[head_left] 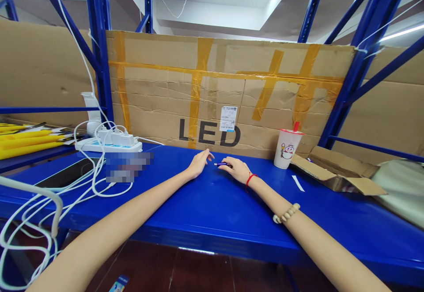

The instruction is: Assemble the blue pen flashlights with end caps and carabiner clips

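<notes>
Over the middle of the blue shelf top [215,203], my right hand [237,169] grips a small, slim, pen-like cylinder [220,164]. It is dark purple-blue with a shiny metal end that points left towards my other hand; its far end is hidden by my fingers. A red string and a beaded bracelet circle that wrist and forearm. My left hand [198,164] rests just left of the cylinder, fingers slightly bent and apart, holding nothing. A narrow gap separates its fingertips from the metal end.
A paper cup [286,150] with a red straw and an open cardboard box [331,168] stand at the right, near a white strip [297,183]. At left are a power strip [115,142], tangled white cables [96,181] and a phone [68,173]. A large carton [159,93] closes the back.
</notes>
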Demonstrator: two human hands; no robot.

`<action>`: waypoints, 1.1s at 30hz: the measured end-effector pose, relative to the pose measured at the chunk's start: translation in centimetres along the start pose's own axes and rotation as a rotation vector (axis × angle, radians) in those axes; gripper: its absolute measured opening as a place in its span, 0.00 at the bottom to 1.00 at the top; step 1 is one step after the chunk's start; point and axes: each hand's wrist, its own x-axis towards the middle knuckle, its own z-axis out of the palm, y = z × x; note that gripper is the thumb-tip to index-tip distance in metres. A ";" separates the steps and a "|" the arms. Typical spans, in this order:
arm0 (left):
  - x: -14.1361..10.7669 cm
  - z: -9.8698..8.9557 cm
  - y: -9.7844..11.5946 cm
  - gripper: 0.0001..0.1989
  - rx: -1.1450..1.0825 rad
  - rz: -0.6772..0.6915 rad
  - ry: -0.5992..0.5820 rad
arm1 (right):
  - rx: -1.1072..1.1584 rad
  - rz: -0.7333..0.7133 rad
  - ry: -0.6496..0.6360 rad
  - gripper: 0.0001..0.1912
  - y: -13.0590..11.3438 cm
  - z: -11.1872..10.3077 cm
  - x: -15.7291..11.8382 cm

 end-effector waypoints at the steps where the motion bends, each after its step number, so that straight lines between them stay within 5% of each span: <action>1: 0.0 0.0 0.0 0.25 0.003 0.002 0.000 | -0.002 -0.002 0.000 0.15 0.0 0.0 0.0; 13: -0.1 0.0 0.1 0.21 0.034 0.035 0.003 | 0.000 0.015 -0.081 0.13 0.2 0.1 -0.2; 21: 0.0 0.0 -0.2 0.23 0.022 0.042 -0.007 | -0.227 0.279 -0.035 0.15 0.8 -0.2 -0.3; 28: 0.0 0.0 -0.1 0.22 0.006 0.041 -0.011 | -0.299 0.344 0.025 0.21 0.9 -0.1 -0.4; 33: -0.2 0.0 0.2 0.21 0.020 0.031 -0.020 | -0.320 0.407 -0.116 0.23 1.2 0.2 -0.3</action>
